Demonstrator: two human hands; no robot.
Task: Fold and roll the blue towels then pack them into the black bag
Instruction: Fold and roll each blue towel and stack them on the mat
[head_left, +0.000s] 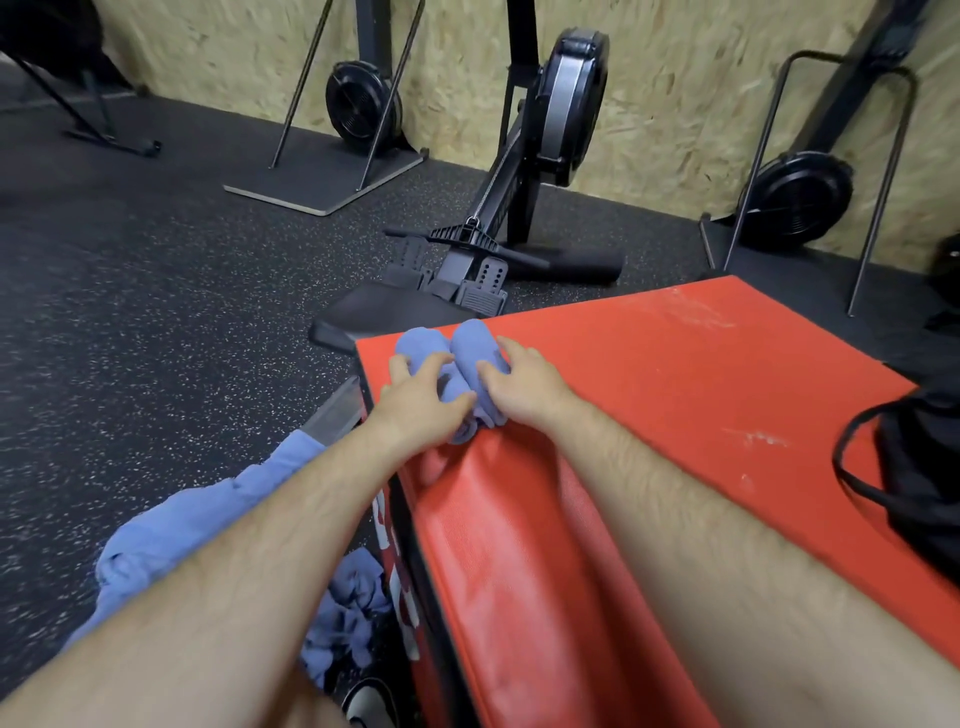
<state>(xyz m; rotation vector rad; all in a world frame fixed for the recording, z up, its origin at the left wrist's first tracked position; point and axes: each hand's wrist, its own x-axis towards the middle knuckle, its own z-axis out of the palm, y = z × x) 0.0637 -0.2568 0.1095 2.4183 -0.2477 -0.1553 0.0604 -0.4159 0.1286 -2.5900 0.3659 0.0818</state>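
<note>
Two rolled blue towels lie side by side at the far left corner of the red padded box (649, 374). My left hand (415, 400) rests on the left roll (415, 343), fingers curled over it. My right hand (519, 384) grips the right roll (475, 338), thumb tucked between the two rolls. The black bag (919, 467) with its cord loop sits at the right edge of the box. More loose blue towels (208, 519) lie crumpled on the floor at the box's left side, under my left forearm.
A rowing machine (493, 249) stands on the speckled black floor just beyond the box. Other fan-wheel machines (363, 104) lean along the chipboard wall. A metal frame (810, 171) stands at the right rear.
</note>
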